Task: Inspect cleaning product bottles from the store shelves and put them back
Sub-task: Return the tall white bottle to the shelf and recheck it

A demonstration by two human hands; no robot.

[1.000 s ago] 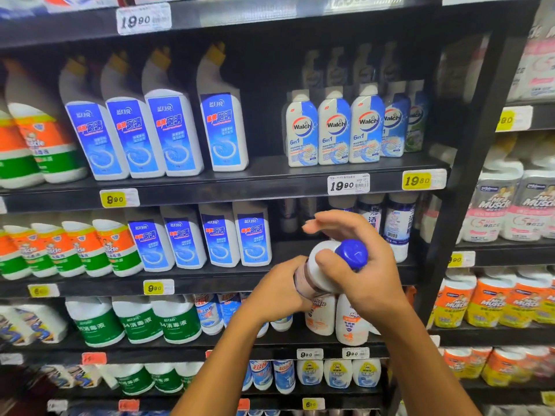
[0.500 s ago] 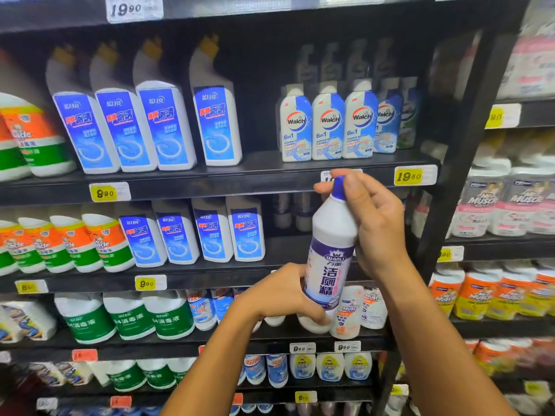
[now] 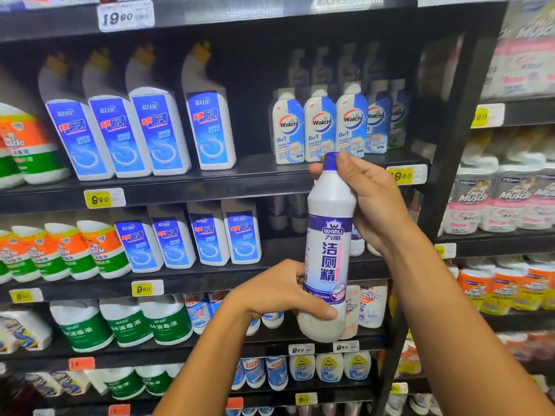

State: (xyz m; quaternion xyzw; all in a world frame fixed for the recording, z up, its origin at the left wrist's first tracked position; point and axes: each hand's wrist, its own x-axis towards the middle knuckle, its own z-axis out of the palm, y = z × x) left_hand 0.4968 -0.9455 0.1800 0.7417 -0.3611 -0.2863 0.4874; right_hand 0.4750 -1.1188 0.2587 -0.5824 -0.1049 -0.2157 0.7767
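The left hand [image 3: 282, 291] curls round the lower part of the bottle [image 3: 329, 250], thumb across the front near the base, while the right hand [image 3: 372, 199] grips its neck and shoulder just below the blue cap [image 3: 331, 160]. The bottle stands upright in the air before the shelves [image 3: 192, 187], label toward the person. It looks like stiff, smooth plastic, probably full and fairly heavy, so it may slip; the narrow neck and the base seem the surest places to hold it. A gap in the second shelf behind looks like its place.
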